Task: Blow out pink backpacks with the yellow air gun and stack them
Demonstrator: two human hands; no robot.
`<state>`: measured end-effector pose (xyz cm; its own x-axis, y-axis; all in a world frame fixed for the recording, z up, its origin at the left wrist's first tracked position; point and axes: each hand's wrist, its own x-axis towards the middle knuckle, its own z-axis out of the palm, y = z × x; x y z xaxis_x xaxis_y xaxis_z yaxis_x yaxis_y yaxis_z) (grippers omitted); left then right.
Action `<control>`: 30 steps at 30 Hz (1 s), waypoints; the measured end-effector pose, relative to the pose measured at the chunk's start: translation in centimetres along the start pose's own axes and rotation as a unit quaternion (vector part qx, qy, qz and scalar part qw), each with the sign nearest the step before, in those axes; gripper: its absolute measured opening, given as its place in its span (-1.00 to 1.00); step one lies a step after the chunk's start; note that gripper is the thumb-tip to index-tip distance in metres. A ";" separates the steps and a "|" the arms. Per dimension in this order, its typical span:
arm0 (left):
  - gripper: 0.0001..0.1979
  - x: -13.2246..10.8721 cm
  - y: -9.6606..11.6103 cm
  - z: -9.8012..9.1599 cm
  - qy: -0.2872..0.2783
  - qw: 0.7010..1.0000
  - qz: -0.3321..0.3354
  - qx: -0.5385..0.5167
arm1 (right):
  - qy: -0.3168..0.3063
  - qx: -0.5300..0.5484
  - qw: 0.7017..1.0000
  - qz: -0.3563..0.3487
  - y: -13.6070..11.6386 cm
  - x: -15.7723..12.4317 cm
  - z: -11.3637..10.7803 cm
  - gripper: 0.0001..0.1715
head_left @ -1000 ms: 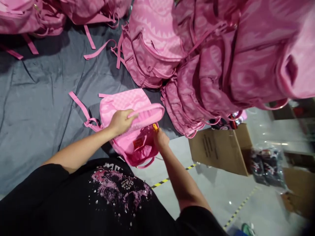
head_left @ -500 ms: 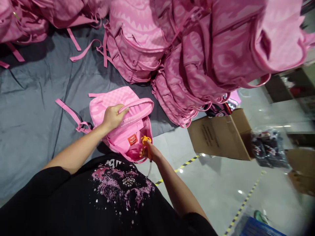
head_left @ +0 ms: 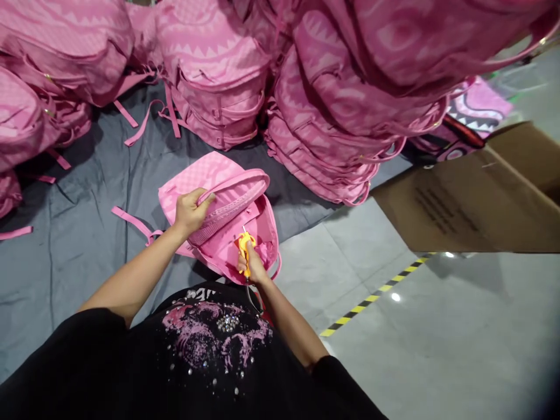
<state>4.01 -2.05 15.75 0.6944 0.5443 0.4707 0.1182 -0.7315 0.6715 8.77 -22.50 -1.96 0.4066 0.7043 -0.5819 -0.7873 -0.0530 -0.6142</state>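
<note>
A small pink backpack (head_left: 186, 186) lies unzipped close to my body, its inside showing. My left hand (head_left: 191, 211) is closed on the edge of its front flap, which it holds up and back. My right hand (head_left: 254, 265) is wrapped round a yellow air blow gun (head_left: 245, 240) at the bag's mouth. The gun's thin metal nozzle points into the bag, and a hose hangs from its lower end beside my shirt. Part of a red label inside is hidden behind the gun and my fingers.
Stacked pink backpacks (head_left: 219, 76) stand along the far side of the grey cloth-covered table (head_left: 87, 233), with more at the left. An open cardboard box (head_left: 464, 204) sits at the right. Yellow-and-black tape (head_left: 378, 294) crosses the pale floor (head_left: 420, 338).
The blow gun in my right hand has moved left and further over the bag's opening, and now covers much of the red label. My left hand still holds the flap. The camera view has shifted.
</note>
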 end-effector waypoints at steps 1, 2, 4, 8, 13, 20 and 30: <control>-0.63 0.2 -0.1 0.0 0.008 1.000 0.002 0.007 | 0.005 0.012 1.000 -0.004 -0.2 0.0 -0.2 -0.31; -0.63 0.4 -0.2 0.0 0.019 1.000 0.005 0.011 | 0.008 0.021 1.000 -0.007 -0.4 -0.1 -0.4 -0.32; -0.63 0.8 -0.4 0.1 0.038 0.999 0.016 0.014 | 0.007 0.018 1.000 -0.006 -0.5 -0.4 -0.7 -0.33; -0.61 1.2 -0.8 0.3 0.055 0.997 0.048 0.004 | 0.002 -0.013 1.000 0.000 -0.4 -1.1 -0.6 -0.31; -0.63 1.3 -0.5 0.3 0.053 0.995 0.083 0.005 | 0.065 -0.064 0.996 -0.005 -1.2 -1.5 -0.4 -0.36; -0.70 1.0 1.3 0.3 0.035 0.982 0.187 -0.001 | 0.254 -0.122 0.950 -0.133 -3.2 -4.6 -1.6 -0.39; -0.58 3.9 1.6 -1.2 -0.152 0.913 0.343 0.158 | 0.076 -0.706 0.699 -0.091 -17.2 -1.8 4.3 -0.41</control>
<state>6.03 -0.60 19.31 0.8410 -0.1911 0.5061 -0.2538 -0.9656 0.0571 19.64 -19.84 11.94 0.5692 0.7133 -0.4089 0.4814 -0.6923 -0.5375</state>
